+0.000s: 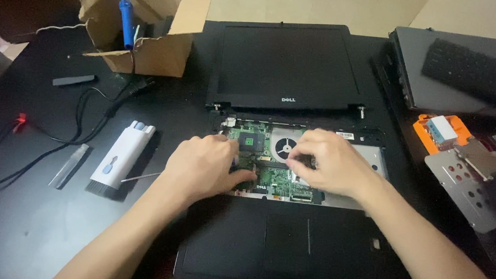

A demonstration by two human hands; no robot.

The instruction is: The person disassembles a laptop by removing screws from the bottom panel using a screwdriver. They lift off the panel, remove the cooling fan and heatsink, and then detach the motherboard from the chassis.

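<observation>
A black laptop (277, 237) lies open in the middle of the dark bench (23, 224), with its keyboard taken off so the insides show. The green circuit board (259, 143) sits in the open part, and a round fan (286, 145) is just beside it. The left hand (204, 166) rests palm down on the left part of the board, with its fingers curled and touching the board; I cannot tell if it holds anything. The right hand (327, 163) is on the right part of the board, next to the fan, with its fingertips pinched together on something small that is too hidden to make out. The laptop's dark screen (286, 59) lies flat toward the far edge of the bench. Near the far left corner stands an open cardboard box (156, 52) with a blue-handled tool (127, 17) sticking out of it. A black cord (61, 141) runs across the left side of the bench. Close to the left hand lies a white cleaning brush kit (121, 156), and a thin clear piece (70, 165) lies just left of it. By the right edge are another dark laptop (461, 71), an orange holder (438, 132) and a grey metal plate with holes (469, 182).
</observation>
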